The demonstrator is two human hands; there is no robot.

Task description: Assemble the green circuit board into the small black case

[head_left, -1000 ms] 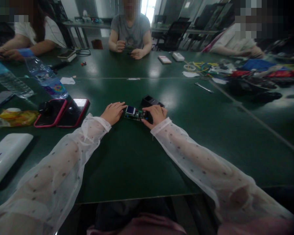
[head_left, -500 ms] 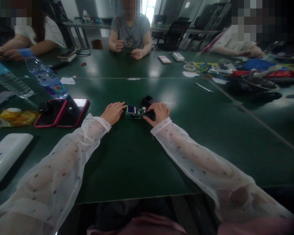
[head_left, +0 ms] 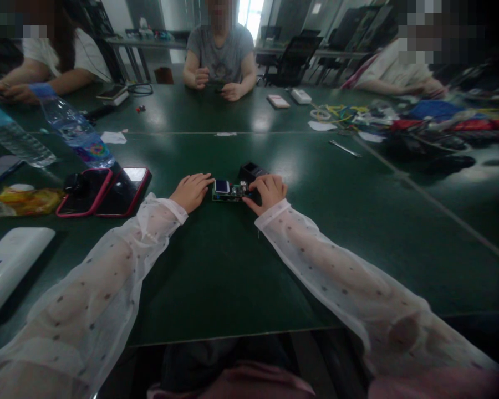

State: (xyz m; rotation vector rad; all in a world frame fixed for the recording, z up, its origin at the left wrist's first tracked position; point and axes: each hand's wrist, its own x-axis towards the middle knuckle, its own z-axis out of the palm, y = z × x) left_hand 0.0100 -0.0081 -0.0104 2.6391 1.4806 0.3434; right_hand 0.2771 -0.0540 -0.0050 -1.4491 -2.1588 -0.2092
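A small green circuit board with a little dark screen lies on the green table in front of me. My left hand rests flat at its left end, fingers stretched toward the board's edge. At the opposite end, my right hand closes thumb and fingers around the board's right edge. Just behind that hand sits a black case, partly hidden by my fingers. Exactly what the right fingertips press on is too small to see.
To the left are two pink-edged phones, a yellow packet, a white power bank and a water bottle. A wrench and tangled cables lie to the right. Several people sit around the table.
Both hands and the board keep nearly the same place and pose. The whole view has shifted very slightly.
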